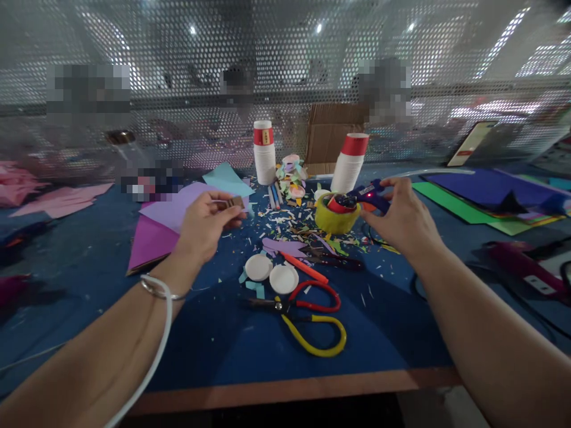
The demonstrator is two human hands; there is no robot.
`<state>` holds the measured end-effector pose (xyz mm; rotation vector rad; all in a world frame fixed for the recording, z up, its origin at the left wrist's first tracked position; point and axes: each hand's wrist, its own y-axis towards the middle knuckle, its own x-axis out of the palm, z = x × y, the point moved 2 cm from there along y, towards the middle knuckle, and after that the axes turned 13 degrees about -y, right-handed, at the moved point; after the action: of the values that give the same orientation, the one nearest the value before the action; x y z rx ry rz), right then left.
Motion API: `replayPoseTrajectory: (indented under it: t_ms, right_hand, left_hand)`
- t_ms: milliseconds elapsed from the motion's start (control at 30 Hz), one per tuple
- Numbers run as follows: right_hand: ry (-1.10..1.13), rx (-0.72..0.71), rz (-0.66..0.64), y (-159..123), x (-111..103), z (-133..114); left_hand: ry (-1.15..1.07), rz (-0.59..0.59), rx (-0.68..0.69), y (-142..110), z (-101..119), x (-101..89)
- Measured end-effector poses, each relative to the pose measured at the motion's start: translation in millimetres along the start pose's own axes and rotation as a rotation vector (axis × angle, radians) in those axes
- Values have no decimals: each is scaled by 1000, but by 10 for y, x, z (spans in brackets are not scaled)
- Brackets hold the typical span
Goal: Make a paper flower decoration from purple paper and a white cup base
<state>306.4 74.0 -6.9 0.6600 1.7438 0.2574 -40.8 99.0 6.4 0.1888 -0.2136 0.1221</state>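
In the head view, your left hand [206, 223] pinches one small brown cardboard piece [235, 203] in its fingers; your right hand's [405, 217] fingers grip one blue glue gun [373, 196], beside the round yellow holder [336, 222] with a red, dark-topped object [341, 206] inside. Your blue desk [196, 356] carries two red-topped white cup stacks [266, 165], two white discs [259, 268] and one pair of red-and-yellow-handled scissors [316, 351].
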Motion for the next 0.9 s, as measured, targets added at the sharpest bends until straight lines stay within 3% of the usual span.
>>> replayPoseTrajectory:
  t_ms: [100,333,900]
  right_hand:
    - [20,72,13,-1,-82,-6]
    - [129,126,135,-28,-206,-31]
    - [419,11,189,-79,-120,-131]
  left_hand:
    - [-69,92,-153,80,-33,-82]
    - [-60,46,-128,-36,-45,33]
    - [-91,38,-153,-115,-146,172]
